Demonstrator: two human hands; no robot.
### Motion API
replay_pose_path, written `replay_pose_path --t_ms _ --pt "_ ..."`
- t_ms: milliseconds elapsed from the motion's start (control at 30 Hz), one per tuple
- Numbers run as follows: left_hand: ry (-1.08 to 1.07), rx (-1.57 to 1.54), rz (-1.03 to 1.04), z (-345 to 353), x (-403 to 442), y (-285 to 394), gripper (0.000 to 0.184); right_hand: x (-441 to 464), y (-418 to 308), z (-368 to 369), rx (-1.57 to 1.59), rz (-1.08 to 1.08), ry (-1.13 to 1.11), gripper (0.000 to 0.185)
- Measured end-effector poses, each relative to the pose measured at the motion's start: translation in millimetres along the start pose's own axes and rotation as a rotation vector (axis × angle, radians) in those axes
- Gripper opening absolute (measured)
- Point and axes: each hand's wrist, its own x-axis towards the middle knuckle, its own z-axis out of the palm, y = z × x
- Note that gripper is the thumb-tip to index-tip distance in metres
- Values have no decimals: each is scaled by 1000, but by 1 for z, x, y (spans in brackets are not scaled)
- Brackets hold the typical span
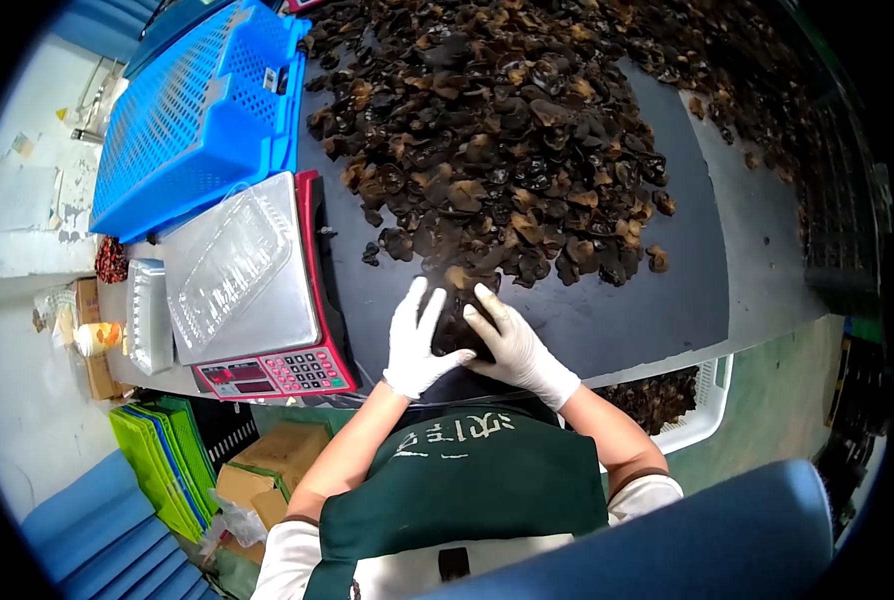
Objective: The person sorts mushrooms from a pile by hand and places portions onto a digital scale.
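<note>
Both of my hands wear white gloves and are at the near edge of a dark table mat. My left hand (417, 340) has its fingers spread, with the thumb pointing right. My right hand (515, 352) angles in from the other side, fingers apart. Between them lies a small cluster of dark wood ear mushrooms (457, 318), partly hidden by the fingers; both hands rest against its sides. Just beyond spreads a big heap of brown-black wood ear mushrooms (507, 150).
A red digital scale (242, 280) with a steel plate stands at the left, beside a clear plastic tray (149, 318). Behind it leans a blue perforated crate (187, 130). Below the table's right side sits a white basket (712, 400) of mushrooms. Cardboard boxes (277, 455) are lower left.
</note>
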Motion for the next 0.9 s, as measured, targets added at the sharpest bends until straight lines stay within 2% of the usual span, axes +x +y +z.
replay_pose_path --t_ms 67,133,200,300,400,500,600,667,733,800,867,900 --pt "33 -133 2 9 -5 -1 86 -1 -3 15 -18 -101 39 84" --pt "73 -227 -69 14 -6 5 81 7 -12 21 -15 -22 101 76" --pt "162 -409 -161 14 -3 9 70 16 -13 28 43 -45 222 69" --pt "296 -442 -163 7 3 17 54 33 -23 31 99 -97 317 61" --pt "391 -445 -107 -28 17 20 50 66 -41 26 143 -199 371 58" --pt "522 -255 -1 -91 37 21 51 129 -77 11 197 -327 311 56" --pt "603 -61 -80 -156 42 3 47 198 -118 13 265 -394 212 50" --pt "667 -69 -120 -195 44 -20 43 239 -136 33 319 -410 157 47" --pt "727 -284 -217 -217 37 -65 43 277 -145 54 363 -416 39 51" --pt "677 -348 -271 -245 39 -88 44 306 -152 73 315 -377 -51 44" --pt "564 -161 -347 -259 30 -125 56 324 -142 94 254 -367 -166 44" --pt "501 -206 -382 -263 28 -128 58 328 -136 102 197 -394 -165 44"
